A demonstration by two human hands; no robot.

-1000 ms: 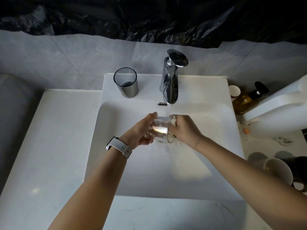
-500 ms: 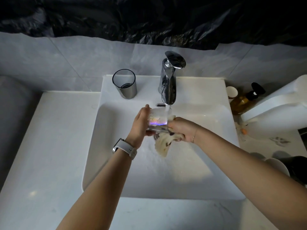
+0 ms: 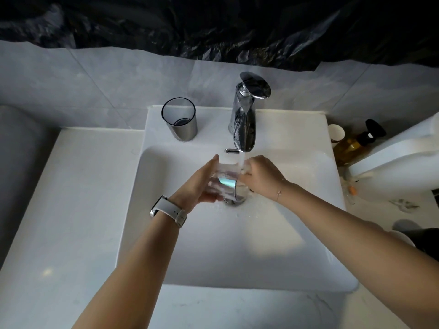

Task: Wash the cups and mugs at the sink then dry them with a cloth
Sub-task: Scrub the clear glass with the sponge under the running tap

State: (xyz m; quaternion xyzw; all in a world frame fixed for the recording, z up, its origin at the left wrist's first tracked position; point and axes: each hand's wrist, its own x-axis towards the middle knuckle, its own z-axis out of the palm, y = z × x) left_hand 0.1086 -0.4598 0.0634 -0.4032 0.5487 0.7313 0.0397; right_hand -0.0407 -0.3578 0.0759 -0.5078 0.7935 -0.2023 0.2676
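A clear glass cup [image 3: 225, 184] is held tilted over the white sink basin [image 3: 237, 245], under the water stream running from the chrome faucet [image 3: 244, 119]. My left hand [image 3: 199, 186], with a white watch on the wrist, grips the cup's body from the left. My right hand [image 3: 263, 179] is curled against the cup's right side at the rim, in the water. The washing cloth cannot be seen; my right hand may hide it. A grey metal tumbler [image 3: 180, 119] stands upright on the sink ledge, left of the faucet.
Right of the sink stand a paper cup [image 3: 336, 132], an amber pump bottle [image 3: 354, 143] and a large white container [image 3: 399, 157]. A dark mug [image 3: 425, 241] shows at the right edge behind my forearm. A white counter [image 3: 71, 210] lies left of the basin.
The pale cloth that hung below my right hand half a second ago is out of sight. The cup has dropped lower in the basin, and water now runs onto it.
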